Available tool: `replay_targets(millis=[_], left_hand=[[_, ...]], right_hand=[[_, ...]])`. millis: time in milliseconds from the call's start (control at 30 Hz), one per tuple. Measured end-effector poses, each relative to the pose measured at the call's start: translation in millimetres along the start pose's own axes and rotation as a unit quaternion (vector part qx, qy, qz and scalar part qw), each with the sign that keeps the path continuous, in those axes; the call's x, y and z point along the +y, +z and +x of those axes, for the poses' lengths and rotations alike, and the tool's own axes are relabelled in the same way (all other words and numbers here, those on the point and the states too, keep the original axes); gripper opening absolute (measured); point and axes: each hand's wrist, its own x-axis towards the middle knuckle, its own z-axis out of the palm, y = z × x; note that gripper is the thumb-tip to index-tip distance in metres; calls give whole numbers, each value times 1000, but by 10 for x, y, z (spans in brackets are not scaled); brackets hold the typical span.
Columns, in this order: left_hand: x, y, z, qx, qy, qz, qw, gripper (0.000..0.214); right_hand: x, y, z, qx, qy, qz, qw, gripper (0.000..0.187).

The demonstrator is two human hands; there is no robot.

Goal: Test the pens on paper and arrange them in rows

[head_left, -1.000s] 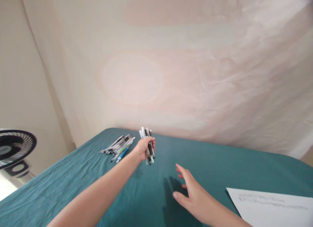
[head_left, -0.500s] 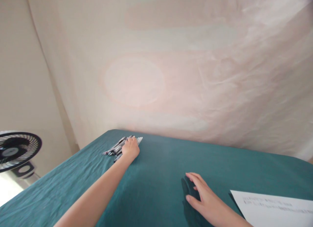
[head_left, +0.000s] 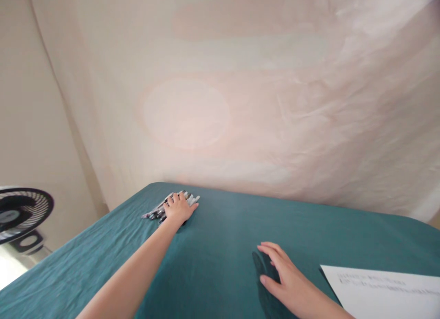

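Note:
My left hand (head_left: 178, 209) lies flat, fingers stretched out, on top of a pile of pens (head_left: 155, 211) at the far left of the teal-covered table (head_left: 220, 236). Pen ends stick out on both sides of the hand. My right hand (head_left: 285, 275) rests low over the cloth nearer to me, fingers apart and slightly curved, holding nothing. A white printed sheet of paper (head_left: 385, 294) lies just right of that hand.
A pale, creased fabric backdrop (head_left: 240, 103) hangs behind the table's far edge. A black and white fan (head_left: 19, 211) stands off the table at the left. The teal cloth is wrinkled near the left edge.
My left hand carried a bundle of pens left and down onto the pile, then opened flat over it. My right hand sank toward the cloth.

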Motion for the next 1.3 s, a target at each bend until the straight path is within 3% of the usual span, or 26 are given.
replay_targets(millis=[167, 300, 533, 667, 767, 933, 1133, 1300], left_hand=[[55, -3, 33, -21, -9, 2, 1000, 88], [77, -43, -36, -17, 23, 11, 1000, 97], [86, -92, -210, -20, 89, 14, 996, 84], [80, -54, -290, -25, 109, 13, 994, 72], [60, -34, -297, -21, 107, 10, 994, 66], [102, -102, -336, -4, 106, 16, 994, 63], [213, -346, -643, 20, 192, -11, 981, 58], [206, -497, -925, -36, 260, -47, 964, 35]], right_hand=[[12, -6, -20, 1, -4, -29, 1000, 54], [48, 5, -30, 0, -15, -44, 999, 53], [26, -19, -38, 0, -27, -23, 999, 50], [55, -174, -44, -9, -47, 6, 999, 41], [222, -393, -55, 6, -43, -9, 999, 31], [722, -731, -145, 64, 12, -104, 992, 23], [1046, -816, -434, 64, 40, -125, 989, 21], [1111, -861, -612, 43, 56, -122, 990, 16]])
